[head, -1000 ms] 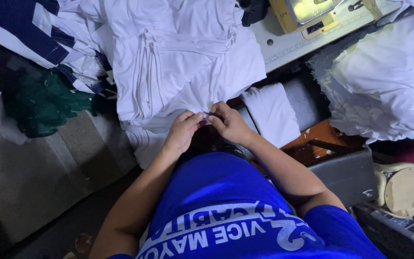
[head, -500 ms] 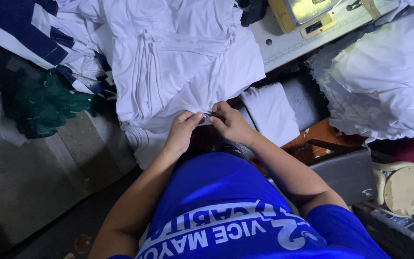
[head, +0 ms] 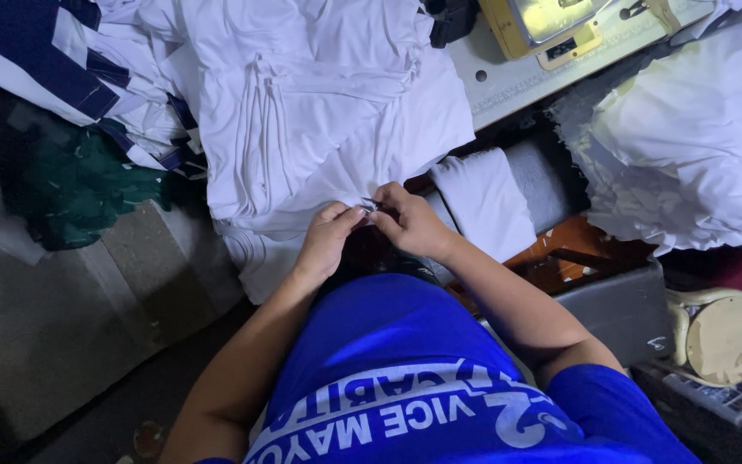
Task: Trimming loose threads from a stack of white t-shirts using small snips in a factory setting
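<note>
My left hand and my right hand meet at the near edge of a pile of white fabric. Both pinch a small dark, metallic-looking object between their fingertips, right at the hem of the cloth. What the object is cannot be told; it is tiny and partly hidden by the fingers. The white fabric hangs over the edge of the work surface toward my lap. I wear a blue shirt with white lettering.
A yellow sewing machine stands on a white table at the top right. More white fabric is heaped at the right, navy-and-white cloth at the top left, green cloth on the left. A folded white piece lies beside my right hand.
Both hands stay together at the fabric's edge, with only slight finger movement on the small object.
</note>
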